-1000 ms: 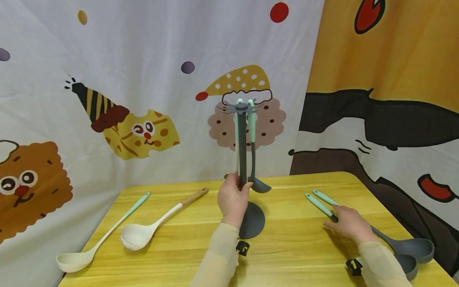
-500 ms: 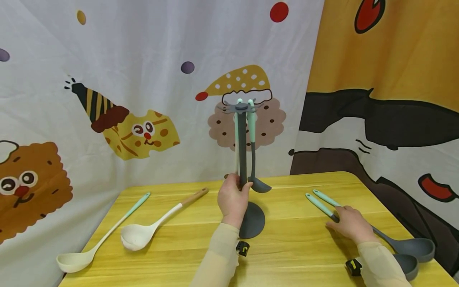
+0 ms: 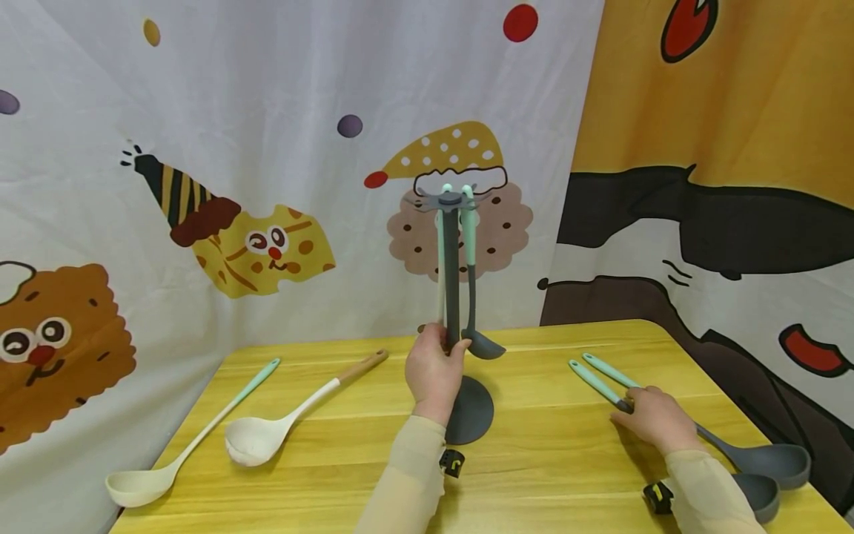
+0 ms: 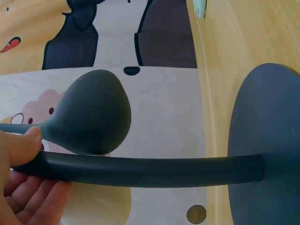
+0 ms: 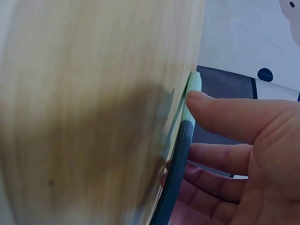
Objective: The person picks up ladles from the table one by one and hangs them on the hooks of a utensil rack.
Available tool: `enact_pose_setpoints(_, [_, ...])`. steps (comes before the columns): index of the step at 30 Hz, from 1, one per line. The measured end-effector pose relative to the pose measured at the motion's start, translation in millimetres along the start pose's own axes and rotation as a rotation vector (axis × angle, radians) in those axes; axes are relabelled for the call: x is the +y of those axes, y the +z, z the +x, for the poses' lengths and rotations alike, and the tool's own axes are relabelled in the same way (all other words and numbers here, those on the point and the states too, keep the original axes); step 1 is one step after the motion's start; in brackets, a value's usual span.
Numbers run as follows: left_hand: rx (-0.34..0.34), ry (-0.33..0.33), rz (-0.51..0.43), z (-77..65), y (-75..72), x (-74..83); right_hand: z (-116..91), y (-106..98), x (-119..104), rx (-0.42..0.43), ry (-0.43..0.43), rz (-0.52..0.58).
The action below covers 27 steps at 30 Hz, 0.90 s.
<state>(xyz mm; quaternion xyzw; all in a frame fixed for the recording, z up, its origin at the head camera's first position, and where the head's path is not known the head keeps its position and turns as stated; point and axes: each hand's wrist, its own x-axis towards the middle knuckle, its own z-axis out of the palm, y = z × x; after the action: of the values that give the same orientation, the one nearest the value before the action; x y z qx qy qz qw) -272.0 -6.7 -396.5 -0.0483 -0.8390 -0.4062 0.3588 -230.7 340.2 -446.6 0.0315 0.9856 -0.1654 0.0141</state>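
- Left hand [image 3: 434, 374] grips the dark stand [image 3: 452, 274] low on its post: thumb one side, fingers curled round the other.
- Right hand [image 3: 657, 419] pinches the nearer dark ladle [image 3: 599, 386]: thumb on the mint handle by the dark shaft, fingers bent behind the shaft.
- Nearer dark ladle lies on the table, right side; mint end points away from the person, bowl partly behind the right sleeve [image 3: 710, 493].
- Farther dark ladle [image 3: 775, 463] lies beside it, roughly parallel, passing under the right hand; can't tell if fingers touch it.
- Stand upright, round base on the table, spoked hook ring on top.
- Hanging dark ladle [image 3: 471, 289] on the ring, mint handle up, bowl just right of the post; left thumb tip close to its neck, contact unclear.
- Pale utensil [image 3: 440, 256] hangs just left of the post, mint handle up; lower end hidden by left hand in head view.
- White ladle [image 3: 260, 439], wooden handle, lies left of the stand, well apart from it.
- Cream ladle [image 3: 140, 486], mint handle, lies farther left, bowl at table edge.
- Table [image 3: 547, 452] yellow wood grain.
- Curtain [image 3: 300, 89] behind, cartoon prints: cheese, biscuits, party hats.
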Motion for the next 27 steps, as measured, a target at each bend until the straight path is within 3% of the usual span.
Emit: enact_pose_setpoints(27, [-0.021,0.028,0.021,2.2,-1.7,-0.1,8.4,1.5,1.0,-0.043,0.049,0.008])
